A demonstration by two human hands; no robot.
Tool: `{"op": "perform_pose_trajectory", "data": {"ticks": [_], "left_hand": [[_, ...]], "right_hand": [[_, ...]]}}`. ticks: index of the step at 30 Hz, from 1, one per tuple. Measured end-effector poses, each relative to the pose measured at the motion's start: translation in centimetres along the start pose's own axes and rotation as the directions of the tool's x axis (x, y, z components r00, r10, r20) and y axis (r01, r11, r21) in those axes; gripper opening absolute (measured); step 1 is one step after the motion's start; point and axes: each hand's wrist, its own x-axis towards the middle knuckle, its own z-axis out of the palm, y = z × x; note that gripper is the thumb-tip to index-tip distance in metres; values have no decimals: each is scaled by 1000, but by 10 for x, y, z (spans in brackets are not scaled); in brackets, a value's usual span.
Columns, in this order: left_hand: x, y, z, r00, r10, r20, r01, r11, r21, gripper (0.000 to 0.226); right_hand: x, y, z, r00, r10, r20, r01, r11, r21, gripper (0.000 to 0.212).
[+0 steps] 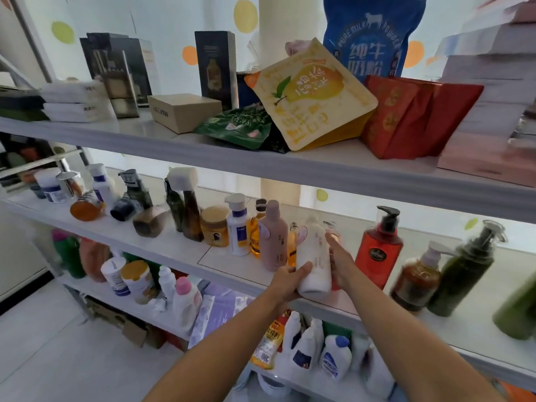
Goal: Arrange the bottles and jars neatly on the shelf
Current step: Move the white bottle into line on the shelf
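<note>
White bottle (316, 256), one: left hand (285, 282) grips, right hand (343, 262) touches.

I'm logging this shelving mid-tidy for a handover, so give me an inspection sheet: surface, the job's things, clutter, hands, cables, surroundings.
Surface: middle shelf, white, with bare patches toward its front.
Job's things: white bottle at the front edge between both hands; pink bottle and red pump bottle upright on either side of it; amber bottle and dark bottle lying tipped at the left.
Clutter: yellow pouch leaning among bags and boxes on the upper shelf.
Hands: left hand grips the white bottle low; right hand presses its side with straight fingers.
Cables: nothing seen.
Surroundings: cardboard box on the pale floor; detergent bottles on the shelf below.
</note>
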Motion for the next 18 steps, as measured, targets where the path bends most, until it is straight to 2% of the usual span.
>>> {"op": "perform_pose_trajectory", "data": {"ticks": [2, 5, 9, 12, 14, 18], "left_hand": [[12, 2, -1, 1000, -4, -1, 5, 999, 48, 42], [24, 7, 1, 1000, -7, 6, 6, 998, 69, 42], [38, 16, 8, 998, -52, 36, 50, 997, 51, 45], [45, 23, 15, 993, -93, 70, 87, 993, 79, 52], [51, 27, 18, 994, -83, 75, 65, 974, 217, 59], [53, 27, 13, 1000, -23, 8, 16, 870, 494, 70]], "right_hand": [[1, -3, 5, 996, 33, 80, -31, 999, -21, 61], [6, -1, 9, 994, 19, 104, -14, 999, -47, 58], [11, 0, 9, 1000, -17, 2, 17, 997, -72, 58], [20, -4, 11, 983, -39, -179, 33, 999, -32, 59], [25, -5, 13, 964, -28, -266, 25, 1000, -15, 68], [32, -1, 13, 940, -9, -340, -20, 997, -81, 81]]}}
